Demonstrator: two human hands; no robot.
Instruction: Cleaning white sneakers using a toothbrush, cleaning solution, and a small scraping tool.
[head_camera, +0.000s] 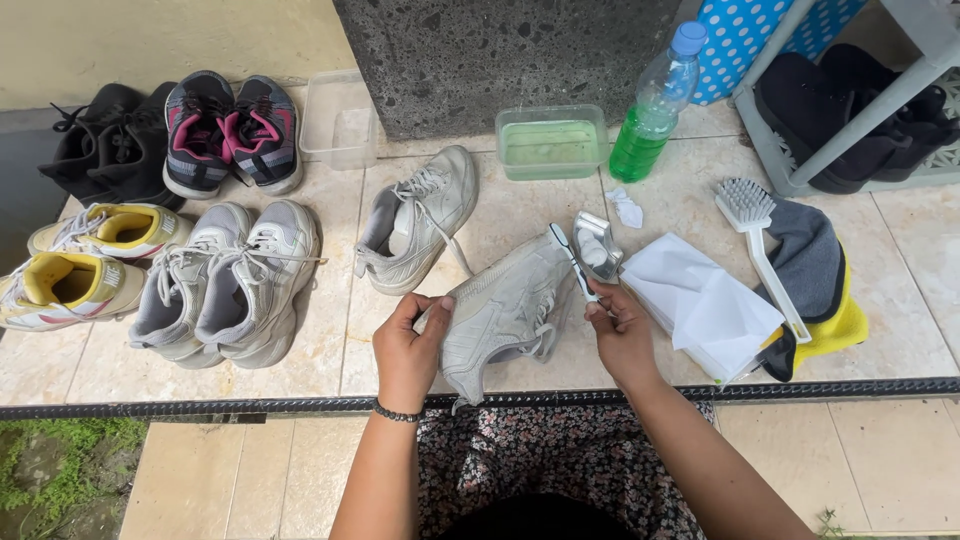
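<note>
Head view looks down on a tiled ledge (520, 215) with a dark metal strip along its near edge. Near the middle of that edge, the left hand (408, 345) is clamped on the heel end of a white sneaker (505, 305), fingers wrapped over its back so the shoe is tipped on its side with the toe pointing away towards the far right. The right hand (618, 335) is closed on the handle of a small toothbrush (572, 262), pinched between thumb and fingertips; the brush reaches up and left from the grip, lying against the toe end of the held sneaker. So the shoe sits between the two hands, left of the brush grip.

Just beyond the brush lies a small crumpled metallic pouch (598, 245), and a bit of white wadding (627, 208) farther back. A matching white sneaker (415, 220) lies just left of the held one. Towards the left edge stand a grey pair (235, 280), a yellow-and-white pair (85, 260), a grey-and-pink pair (228, 130) and a black pair (110, 140). At the far edge sit an empty clear tub (338, 120), a tub of greenish liquid (551, 142) and a plastic bottle of green liquid (650, 110). Right of the right hand are white folded sheets (700, 300), a white scrub brush (765, 245) and grey and yellow cloths (820, 280).
</note>
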